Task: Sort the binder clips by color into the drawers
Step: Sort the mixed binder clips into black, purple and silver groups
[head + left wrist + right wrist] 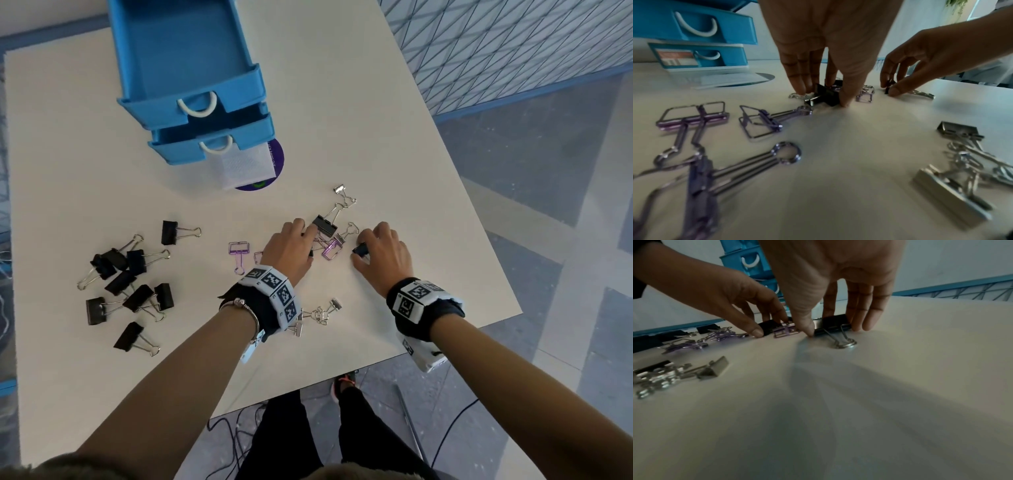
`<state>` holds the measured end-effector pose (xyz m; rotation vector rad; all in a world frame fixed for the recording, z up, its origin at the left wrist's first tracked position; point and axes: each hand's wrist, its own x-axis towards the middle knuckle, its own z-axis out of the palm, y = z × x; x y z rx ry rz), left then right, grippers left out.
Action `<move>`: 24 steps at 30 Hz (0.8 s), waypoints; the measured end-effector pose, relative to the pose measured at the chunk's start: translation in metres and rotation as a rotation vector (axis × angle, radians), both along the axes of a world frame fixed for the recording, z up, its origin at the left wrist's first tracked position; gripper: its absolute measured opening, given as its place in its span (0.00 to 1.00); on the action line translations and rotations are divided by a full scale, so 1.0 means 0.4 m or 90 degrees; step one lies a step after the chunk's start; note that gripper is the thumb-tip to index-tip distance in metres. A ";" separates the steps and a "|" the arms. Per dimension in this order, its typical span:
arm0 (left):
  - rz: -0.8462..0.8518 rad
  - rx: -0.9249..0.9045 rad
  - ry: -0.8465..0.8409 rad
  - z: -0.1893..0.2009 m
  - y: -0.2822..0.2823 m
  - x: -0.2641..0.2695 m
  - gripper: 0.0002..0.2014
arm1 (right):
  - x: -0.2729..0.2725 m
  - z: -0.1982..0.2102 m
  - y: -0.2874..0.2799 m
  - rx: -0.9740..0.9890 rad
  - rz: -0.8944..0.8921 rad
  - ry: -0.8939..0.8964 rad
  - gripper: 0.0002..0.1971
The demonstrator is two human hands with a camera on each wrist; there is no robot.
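Observation:
My left hand (310,244) pinches a black binder clip (826,95) between thumb and fingers in a mixed heap at the table's middle. Just to its right, my right hand (359,250) pinches another black binder clip (832,324), whose silver handle lies flat on the table. Purple wire clips (238,251) and silver clips (344,195) lie around both hands. Several black clips (126,284) are heaped on the left. At the back stands the blue drawer unit (191,85) with its top drawer pulled out and showing nothing inside; the lower drawer (212,144) is out slightly.
More silver clips (322,313) lie by my left wrist. A purple disc with a white label (246,168) sits in front of the drawers. The white table's (411,137) right edge runs close to my right hand, with floor and cables below.

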<state>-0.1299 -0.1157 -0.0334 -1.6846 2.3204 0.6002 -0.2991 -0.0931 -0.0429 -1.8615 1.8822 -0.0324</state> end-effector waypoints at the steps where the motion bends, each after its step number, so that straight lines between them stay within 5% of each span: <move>1: -0.001 0.000 -0.003 -0.002 -0.004 -0.006 0.22 | -0.013 0.000 -0.001 -0.001 -0.008 -0.010 0.14; 14: -0.066 0.021 -0.022 0.038 -0.057 -0.018 0.18 | -0.102 -0.011 -0.037 -0.053 -0.070 -0.040 0.12; 18: 0.015 -0.010 -0.032 0.074 -0.082 0.010 0.17 | -0.103 -0.013 -0.045 -0.059 -0.071 -0.038 0.12; 24: 0.197 -0.033 0.116 0.055 -0.124 -0.025 0.18 | -0.110 -0.005 -0.045 -0.028 -0.079 -0.034 0.13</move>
